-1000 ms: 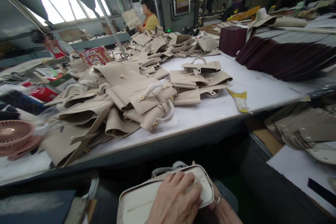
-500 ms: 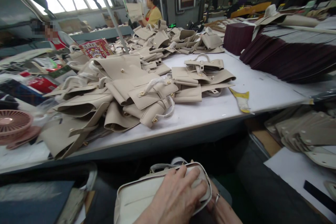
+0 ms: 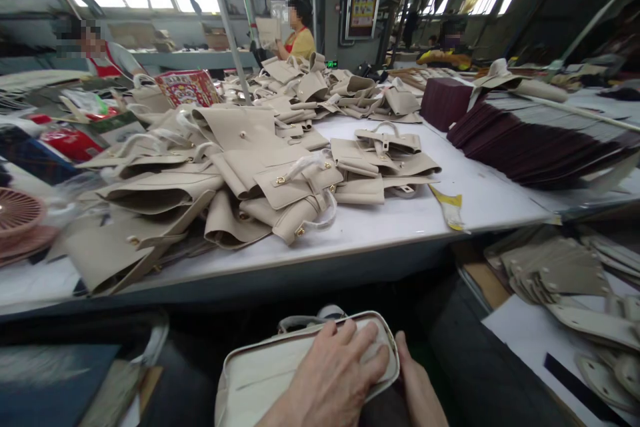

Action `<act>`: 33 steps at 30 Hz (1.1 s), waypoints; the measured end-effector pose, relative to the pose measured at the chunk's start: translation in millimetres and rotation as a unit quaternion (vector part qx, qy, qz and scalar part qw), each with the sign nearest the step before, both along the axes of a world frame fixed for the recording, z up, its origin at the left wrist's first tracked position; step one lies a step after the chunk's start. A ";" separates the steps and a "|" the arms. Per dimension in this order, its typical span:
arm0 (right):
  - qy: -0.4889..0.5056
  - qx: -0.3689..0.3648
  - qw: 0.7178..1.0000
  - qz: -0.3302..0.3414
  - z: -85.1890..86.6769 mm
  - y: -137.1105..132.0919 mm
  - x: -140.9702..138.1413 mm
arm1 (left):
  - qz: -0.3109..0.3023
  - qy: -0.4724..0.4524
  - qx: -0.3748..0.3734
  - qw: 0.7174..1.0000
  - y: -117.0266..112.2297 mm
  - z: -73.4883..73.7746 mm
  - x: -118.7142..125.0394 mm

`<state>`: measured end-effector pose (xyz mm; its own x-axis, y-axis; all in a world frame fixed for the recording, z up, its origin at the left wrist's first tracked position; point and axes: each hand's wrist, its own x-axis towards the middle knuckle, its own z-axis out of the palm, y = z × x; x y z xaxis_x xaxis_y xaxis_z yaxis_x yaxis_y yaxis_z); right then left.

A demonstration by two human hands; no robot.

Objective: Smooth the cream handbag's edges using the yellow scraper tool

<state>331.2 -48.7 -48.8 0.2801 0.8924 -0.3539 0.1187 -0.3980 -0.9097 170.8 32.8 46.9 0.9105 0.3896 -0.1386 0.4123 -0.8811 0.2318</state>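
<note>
A cream bag [image 3: 260, 380] with a grey handle lies across my lap at the bottom of the view. My left hand [image 3: 333, 380] rests flat on top of it, fingers stretched toward the bag's right end. My right hand [image 3: 417, 383] grips that right end from the side; its thumb edge shows and its fingers are hidden under the bag. In front of me a white table [image 3: 400, 217] carries a heap of beige leather bags and flaps [image 3: 240, 173].
Stacks of dark maroon sheets [image 3: 530, 140] fill the table's right side. A yellow-tipped strip [image 3: 447, 207] lies near its front edge. Beige cut pieces [image 3: 550, 267] sit low on the right, a pink fan [image 3: 20, 213] at the left. People work at the back.
The view has tilted up and swung slightly right. My left hand's fingers slid a little along the bag's top, and my right hand shifted lower beside the bag's end.
</note>
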 end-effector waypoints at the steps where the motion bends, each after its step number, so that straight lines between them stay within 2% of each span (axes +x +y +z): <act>1: -0.015 0.012 1.000 0.008 2.4 -4.7 4.6 | -0.003 -0.003 0.002 1.000 -0.2 -1.7 -0.9; 4: -0.084 0.054 0.994 0.040 11.4 -13.0 11.2 | 0.001 -0.022 0.020 1.000 -1.7 -8.6 -3.4; 7: -0.153 0.071 0.984 0.064 20.2 -10.2 8.8 | 0.009 -0.046 0.043 0.998 -3.2 -15.8 -4.7; 12: -0.282 0.152 0.945 0.068 29.2 3.6 3.6 | 0.032 -0.080 0.073 0.994 -3.6 -25.0 -2.1; 15: -0.316 0.175 0.930 0.071 30.6 7.0 2.7 | 0.038 -0.088 0.077 0.992 -3.0 -29.0 -0.4; 18: -0.315 0.155 0.933 0.080 31.5 6.4 1.6 | 0.032 -0.076 0.040 0.996 -0.5 -28.7 -0.9; 23: -0.217 0.075 0.969 0.091 37.3 4.7 1.7 | 0.022 -0.049 -0.069 0.996 11.6 -13.7 0.9; 27: -0.063 0.001 0.998 0.010 35.8 8.9 8.3 | 0.042 -0.043 -0.085 0.995 24.5 0.5 10.0; 30: 0.081 -0.035 0.996 -0.010 33.7 14.1 12.7 | 0.058 -0.075 -0.090 0.991 32.7 6.3 16.9; 33: 0.194 -0.058 0.979 -0.010 35.5 17.7 14.3 | 0.089 -0.110 -0.112 0.984 41.2 9.6 21.2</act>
